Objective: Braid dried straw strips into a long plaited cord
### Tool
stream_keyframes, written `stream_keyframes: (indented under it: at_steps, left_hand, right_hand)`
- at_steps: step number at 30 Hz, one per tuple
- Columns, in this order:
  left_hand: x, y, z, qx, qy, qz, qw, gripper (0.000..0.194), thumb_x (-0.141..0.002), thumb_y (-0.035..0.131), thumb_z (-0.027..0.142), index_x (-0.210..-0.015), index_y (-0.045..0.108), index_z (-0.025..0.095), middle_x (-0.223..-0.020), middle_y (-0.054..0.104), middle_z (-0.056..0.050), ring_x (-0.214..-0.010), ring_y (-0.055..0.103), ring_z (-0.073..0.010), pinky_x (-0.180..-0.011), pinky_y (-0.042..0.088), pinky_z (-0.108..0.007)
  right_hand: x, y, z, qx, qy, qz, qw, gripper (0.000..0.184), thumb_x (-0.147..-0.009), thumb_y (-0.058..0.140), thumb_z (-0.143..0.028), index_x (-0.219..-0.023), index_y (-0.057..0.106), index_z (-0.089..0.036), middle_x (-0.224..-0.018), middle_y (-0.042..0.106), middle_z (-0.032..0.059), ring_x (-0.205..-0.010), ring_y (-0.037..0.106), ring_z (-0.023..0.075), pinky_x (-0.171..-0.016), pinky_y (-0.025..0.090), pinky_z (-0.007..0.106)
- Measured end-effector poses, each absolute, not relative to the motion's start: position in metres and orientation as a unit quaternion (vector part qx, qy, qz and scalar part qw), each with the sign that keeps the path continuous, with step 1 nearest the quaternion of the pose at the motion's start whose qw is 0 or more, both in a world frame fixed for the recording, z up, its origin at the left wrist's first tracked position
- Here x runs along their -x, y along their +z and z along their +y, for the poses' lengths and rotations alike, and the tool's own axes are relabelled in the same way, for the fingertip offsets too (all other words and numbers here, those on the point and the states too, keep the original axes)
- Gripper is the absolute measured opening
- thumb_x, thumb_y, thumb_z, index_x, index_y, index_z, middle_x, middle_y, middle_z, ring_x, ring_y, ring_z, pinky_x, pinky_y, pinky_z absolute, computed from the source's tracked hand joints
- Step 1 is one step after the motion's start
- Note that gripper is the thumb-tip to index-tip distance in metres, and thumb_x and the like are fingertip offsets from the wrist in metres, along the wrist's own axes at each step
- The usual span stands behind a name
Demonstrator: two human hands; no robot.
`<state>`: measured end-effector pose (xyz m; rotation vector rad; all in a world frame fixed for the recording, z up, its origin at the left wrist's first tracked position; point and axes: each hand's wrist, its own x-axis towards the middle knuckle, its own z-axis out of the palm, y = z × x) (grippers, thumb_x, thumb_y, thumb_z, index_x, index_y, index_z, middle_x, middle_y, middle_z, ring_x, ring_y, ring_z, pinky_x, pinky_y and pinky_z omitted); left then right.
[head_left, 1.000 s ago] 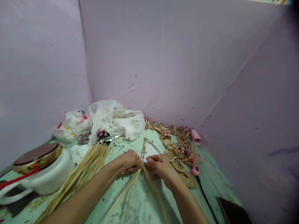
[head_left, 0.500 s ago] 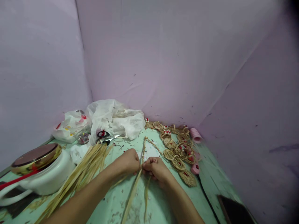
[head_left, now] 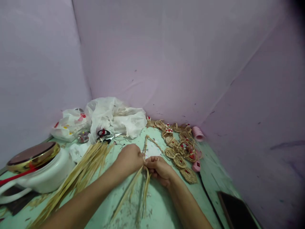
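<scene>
Both hands meet at the near end of a twisted straw cord. My left hand is closed in a fist at the cord, its fingertips mostly hidden. From the right, my right hand pinches the cord between thumb and fingers. Loose straw strands hang below the hands toward me. The finished cord runs away from me, bends at a peak and slants right toward coiled straw discs. Left of my forearm lies a bundle of dry straw strips.
Scissors lie by white plastic bags at the back. A white pot with a lid-like gold-rimmed piece stands left. Pink thread spool, pink corded device and dark phone-like slab are right.
The loose strands below my hands have shifted, and now hang closer together in the middle. The hands stay together on the cord. The whole view has moved slightly.
</scene>
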<state>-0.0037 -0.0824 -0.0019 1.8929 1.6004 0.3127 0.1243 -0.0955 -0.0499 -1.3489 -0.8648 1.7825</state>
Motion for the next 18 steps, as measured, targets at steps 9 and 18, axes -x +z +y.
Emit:
stream_keyframes:
  at_steps: [9,18]
  left_hand:
    - [0.001,-0.027,-0.07,-0.503,0.107,0.545,0.662,0.01,-0.055,0.051,0.014,-0.045,0.05,0.011,-0.036,0.046,0.001,-0.03,0.038,-0.0069,-0.032,0.024,-0.018]
    - [-0.013,-0.04,-0.08,-0.536,0.193,0.6,0.562,0.02,-0.048,0.047,0.009,-0.035,0.034,0.017,-0.025,0.024,0.007,-0.025,0.019,-0.0042,-0.032,0.009,-0.02]
  right_hand:
    - [-0.133,-0.051,-0.093,0.548,0.645,-0.421,0.326,0.011,-0.052,0.058,-0.019,-0.06,0.052,-0.013,-0.046,0.051,-0.003,-0.035,0.03,0.0027,-0.034,0.017,0.017]
    - [-0.129,-0.039,-0.104,0.716,0.243,-0.626,0.19,0.009,-0.055,0.057,-0.017,-0.057,0.065,-0.016,-0.059,0.062,0.0073,-0.055,0.048,0.0134,-0.048,0.024,0.024]
